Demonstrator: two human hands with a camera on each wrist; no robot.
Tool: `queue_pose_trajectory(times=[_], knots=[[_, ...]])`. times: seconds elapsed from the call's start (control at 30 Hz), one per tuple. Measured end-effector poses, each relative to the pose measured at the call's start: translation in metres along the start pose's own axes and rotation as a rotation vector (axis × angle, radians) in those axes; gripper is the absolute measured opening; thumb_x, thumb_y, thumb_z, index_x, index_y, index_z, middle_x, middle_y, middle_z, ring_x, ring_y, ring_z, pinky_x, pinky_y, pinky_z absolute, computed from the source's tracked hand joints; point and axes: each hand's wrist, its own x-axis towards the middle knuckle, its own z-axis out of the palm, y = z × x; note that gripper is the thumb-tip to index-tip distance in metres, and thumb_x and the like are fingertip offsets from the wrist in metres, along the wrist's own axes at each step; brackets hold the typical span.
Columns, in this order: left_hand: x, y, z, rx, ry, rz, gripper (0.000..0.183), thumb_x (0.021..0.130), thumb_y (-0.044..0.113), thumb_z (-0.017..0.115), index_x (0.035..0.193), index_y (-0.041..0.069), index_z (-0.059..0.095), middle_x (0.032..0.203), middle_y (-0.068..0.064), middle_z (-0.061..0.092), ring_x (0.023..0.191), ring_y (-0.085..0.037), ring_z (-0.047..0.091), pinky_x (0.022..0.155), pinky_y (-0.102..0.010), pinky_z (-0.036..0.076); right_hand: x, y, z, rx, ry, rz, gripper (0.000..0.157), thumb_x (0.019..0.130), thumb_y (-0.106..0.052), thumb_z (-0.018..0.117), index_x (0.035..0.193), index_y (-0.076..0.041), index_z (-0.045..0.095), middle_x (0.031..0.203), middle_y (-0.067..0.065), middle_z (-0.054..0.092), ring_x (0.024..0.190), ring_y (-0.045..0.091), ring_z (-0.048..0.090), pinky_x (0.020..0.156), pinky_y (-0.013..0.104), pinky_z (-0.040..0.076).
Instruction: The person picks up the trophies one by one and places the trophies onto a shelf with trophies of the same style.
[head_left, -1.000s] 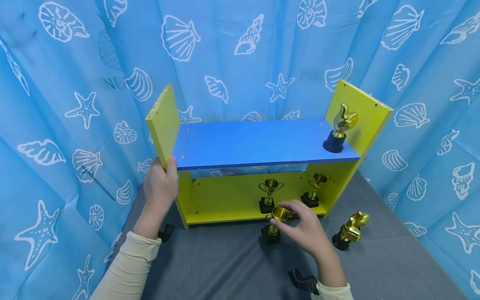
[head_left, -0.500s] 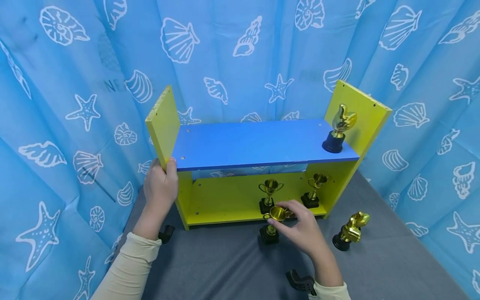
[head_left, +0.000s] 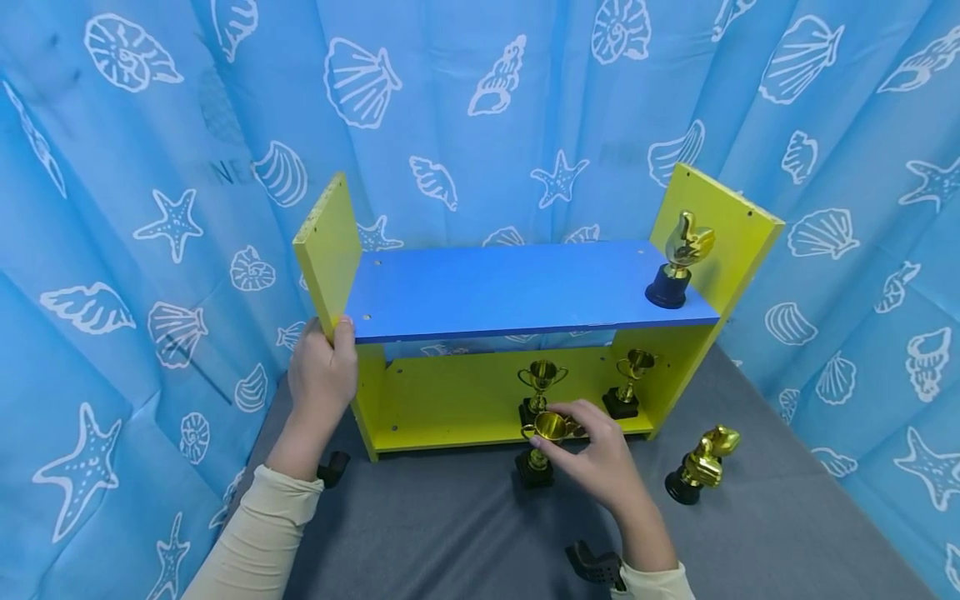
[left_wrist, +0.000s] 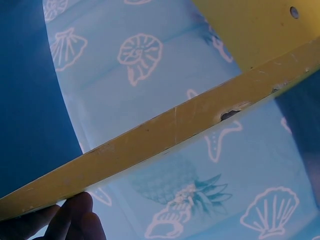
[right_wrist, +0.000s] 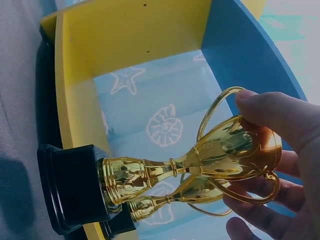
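Observation:
My right hand (head_left: 596,454) holds a gold trophy cup (right_wrist: 235,150) between thumb and fingers by its bowl and handles, in front of the shelf's lower level. Its black square base (right_wrist: 75,185) points down in the head view. Just behind it, a matching trophy cup (head_left: 541,377) stands on the yellow bottom board (head_left: 450,404). My left hand (head_left: 322,367) grips the front edge of the yellow left side panel (head_left: 330,250), thumb on the inner side. In the left wrist view its fingers (left_wrist: 80,212) lie against that panel's edge (left_wrist: 150,135).
Another trophy cup (head_left: 637,365) stands at the bottom board's right end. A gold thumbs-up trophy (head_left: 678,258) is on the blue shelf board (head_left: 495,287), at the right. A similar hand-shaped trophy (head_left: 702,464) stands on the grey cloth (head_left: 757,517). Blue shell-print curtain (head_left: 480,125) hangs behind.
My right hand has moved slightly left with the trophy cup, which stays in front of the bottom board. The left hand keeps its grip on the side panel.

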Motion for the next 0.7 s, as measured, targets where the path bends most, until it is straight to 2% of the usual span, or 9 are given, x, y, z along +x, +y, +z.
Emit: queue_pose_trajectory(times=[0.3, 0.7], knots=[[-0.001, 0.001, -0.001, -0.001, -0.009, 0.003, 0.051, 0.103, 0.05, 0.028, 0.073, 0.011, 0.042, 0.069, -0.009, 0.042, 0.046, -0.025, 0.039, 0.038, -0.035, 0.03, 0.001, 0.003, 0.008, 0.022, 0.01, -0.033, 0.046, 0.077, -0.035, 0.084, 0.117, -0.016, 0.068, 0.11, -0.011, 0.066, 0.102, 0.009, 0.063, 0.085, 0.041, 0.054], [-0.001, 0.001, -0.002, -0.009, -0.023, -0.002, 0.05, 0.103, 0.05, 0.027, 0.076, 0.011, 0.043, 0.069, -0.009, 0.043, 0.046, -0.026, 0.04, 0.039, -0.034, 0.032, 0.002, -0.001, 0.018, 0.022, 0.01, -0.046, 0.047, 0.076, -0.035, 0.085, 0.118, -0.023, 0.067, 0.112, -0.01, 0.067, 0.103, 0.009, 0.063, 0.088, 0.039, 0.054]])
